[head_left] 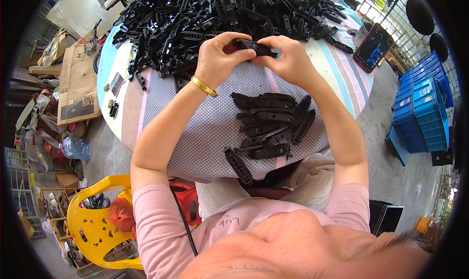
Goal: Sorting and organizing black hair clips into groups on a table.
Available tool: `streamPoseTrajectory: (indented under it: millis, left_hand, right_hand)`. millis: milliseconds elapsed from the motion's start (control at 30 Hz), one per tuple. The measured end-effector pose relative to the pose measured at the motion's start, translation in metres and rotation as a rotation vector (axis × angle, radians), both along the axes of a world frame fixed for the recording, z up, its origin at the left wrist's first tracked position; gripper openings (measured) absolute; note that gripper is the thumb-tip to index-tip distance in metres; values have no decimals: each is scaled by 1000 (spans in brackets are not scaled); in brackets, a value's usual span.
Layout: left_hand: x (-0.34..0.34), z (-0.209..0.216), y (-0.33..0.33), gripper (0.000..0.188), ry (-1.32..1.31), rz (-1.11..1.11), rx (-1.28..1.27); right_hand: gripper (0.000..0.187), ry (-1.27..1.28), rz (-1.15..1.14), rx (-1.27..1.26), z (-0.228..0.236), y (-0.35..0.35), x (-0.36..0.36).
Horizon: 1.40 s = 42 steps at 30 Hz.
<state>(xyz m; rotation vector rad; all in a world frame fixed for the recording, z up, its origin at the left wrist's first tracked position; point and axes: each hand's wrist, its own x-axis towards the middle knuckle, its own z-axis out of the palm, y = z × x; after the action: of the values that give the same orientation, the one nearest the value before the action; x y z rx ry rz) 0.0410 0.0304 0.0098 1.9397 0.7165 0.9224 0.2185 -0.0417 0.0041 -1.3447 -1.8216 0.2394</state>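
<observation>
A seated person holds one narrow, elongated black plastic part (254, 47) between both bare hands, raised above a round worktop (190, 137) with a patterned, striped covering. The left hand (217, 58) pinches one end between thumb and fingers; the right hand (289, 59) pinches the other. Beyond them spreads a large, tangled heap of black plastic pieces (195, 22). Nearer the body, between the forearms, lies a smaller, loosely stacked group of similar black parts (266, 116). The step in hand seems to be working on or checking this single part; the next move likely calls for steady thumbs and a firm grip at both ends.
</observation>
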Motion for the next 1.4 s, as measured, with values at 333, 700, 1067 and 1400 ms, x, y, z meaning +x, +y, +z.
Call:
streamPoseTrajectory:
  millis: [333, 700, 1067, 1400]
  left_hand:
    - [-7, -3, 4, 33, 103, -278, -450]
    - [5, -14, 2, 27, 597, -276, 317]
    - [8, -30, 23, 24, 361, 30, 994]
    - [5, -28, 20, 15, -490, -238, -603]
  right_hand:
    - [29, 464, 81, -276, -6, 20, 45]
    - [31, -315, -305, 62, -24, 27, 63]
    - [25, -245, -103, -75, -18, 12, 33]
    - [26, 189, -5, 122, -8, 5, -3]
